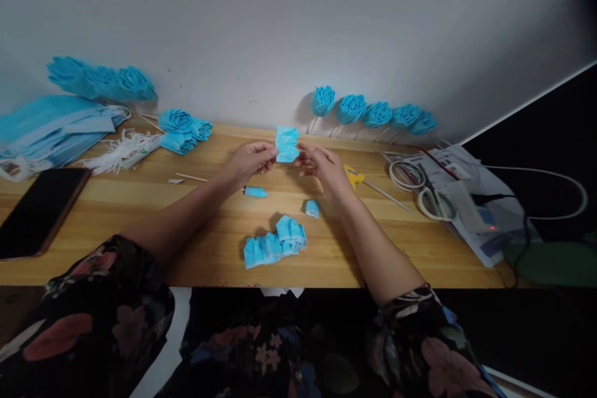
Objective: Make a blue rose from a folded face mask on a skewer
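A small blue piece of mask fabric (286, 144) with a scalloped right edge is held up above the table. My left hand (255, 158) is closed, pinching its left edge between thumb and fingers. At its right edge my right hand (321, 165) is closed too, with the fingertips on the scallops. Below them lie a rolled blue piece on a stick (256, 191), a small folded blue piece (312, 209) and a pile of crumpled blue strips (275, 242).
Finished blue fabric flowers (352, 109) on sticks lean against the wall, with more flowers (177, 130) at left. Also at left are face masks (51, 134), white ear loops (124, 150) and a phone (41, 211). A yellow-handled tool (354, 177), tape rolls (407, 174) and papers (489, 249) lie right.
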`<state>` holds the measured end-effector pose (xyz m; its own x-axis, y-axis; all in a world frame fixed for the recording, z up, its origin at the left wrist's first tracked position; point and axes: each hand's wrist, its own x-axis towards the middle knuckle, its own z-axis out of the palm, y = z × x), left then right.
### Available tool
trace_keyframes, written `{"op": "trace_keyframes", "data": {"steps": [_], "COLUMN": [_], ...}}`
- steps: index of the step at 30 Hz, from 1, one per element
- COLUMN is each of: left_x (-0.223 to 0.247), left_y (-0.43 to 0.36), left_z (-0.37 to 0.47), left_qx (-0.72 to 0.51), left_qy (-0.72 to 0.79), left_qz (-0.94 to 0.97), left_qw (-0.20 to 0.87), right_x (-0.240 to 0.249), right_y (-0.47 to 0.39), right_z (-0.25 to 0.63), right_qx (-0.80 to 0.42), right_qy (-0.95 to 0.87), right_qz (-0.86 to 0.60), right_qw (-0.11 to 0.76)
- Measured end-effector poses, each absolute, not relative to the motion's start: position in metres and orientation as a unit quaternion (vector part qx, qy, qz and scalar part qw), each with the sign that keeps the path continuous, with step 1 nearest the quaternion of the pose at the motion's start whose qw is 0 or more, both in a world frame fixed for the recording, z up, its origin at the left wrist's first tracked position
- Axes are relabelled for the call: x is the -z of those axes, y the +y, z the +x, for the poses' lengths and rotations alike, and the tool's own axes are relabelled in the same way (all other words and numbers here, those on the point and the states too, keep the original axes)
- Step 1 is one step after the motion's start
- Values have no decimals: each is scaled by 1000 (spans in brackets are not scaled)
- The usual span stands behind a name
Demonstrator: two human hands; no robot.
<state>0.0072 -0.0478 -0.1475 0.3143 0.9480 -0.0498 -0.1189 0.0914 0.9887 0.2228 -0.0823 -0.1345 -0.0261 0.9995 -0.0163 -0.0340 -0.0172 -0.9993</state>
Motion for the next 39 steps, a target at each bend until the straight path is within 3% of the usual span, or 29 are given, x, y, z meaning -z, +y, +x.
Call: {"op": "trace_keyframes", "data": {"steps": [7,39], "left_x": [148,148], "left_y": [-52,-55], "left_z": [11,14], "left_qx": [-428,-391], "left_qy": [393,369], "left_qz": [535,577], "left_qw": [614,615], "right_x": [136,141], "right_y": [-88,-86], "right_z": [219,212], "right_qx": [-594,-531], "right_qy": [-489,-534], "right_qz": [-439,-464], "right_qw": [465,467]}}
